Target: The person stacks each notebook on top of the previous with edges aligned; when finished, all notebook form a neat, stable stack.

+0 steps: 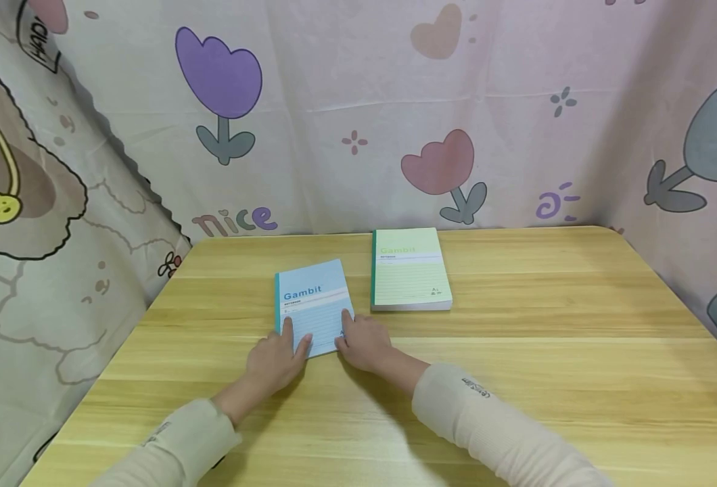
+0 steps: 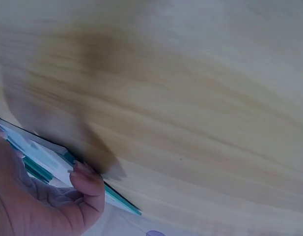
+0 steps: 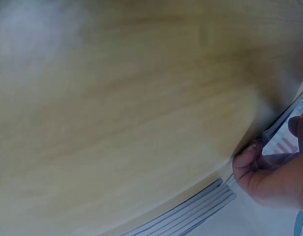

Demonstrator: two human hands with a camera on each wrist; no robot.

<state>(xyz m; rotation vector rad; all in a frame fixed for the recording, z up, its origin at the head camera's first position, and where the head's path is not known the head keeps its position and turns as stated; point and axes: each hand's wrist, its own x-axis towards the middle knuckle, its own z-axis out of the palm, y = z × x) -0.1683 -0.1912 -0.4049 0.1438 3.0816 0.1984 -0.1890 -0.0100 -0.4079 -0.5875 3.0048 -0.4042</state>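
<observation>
A blue notebook (image 1: 314,297) with a teal spine and the word Gambit on its cover lies slightly turned, left of the table's middle. My left hand (image 1: 271,362) grips its near left part, with the index finger and thumb over the cover. In the left wrist view, curled fingers (image 2: 87,181) sit at the teal spine edge. On the opposite side, my right hand (image 1: 366,343) holds the near right corner. The right wrist view shows its fingertips (image 3: 247,156) bent against the notebook's edge. A green notebook (image 1: 411,274) rests just beyond the right hand.
Several layered edges (image 3: 190,211) show beneath the green notebook in the right wrist view, like a stack. The wooden table (image 1: 535,352) reaches back to a patterned cloth (image 1: 322,88), which also hangs along the left and right sides.
</observation>
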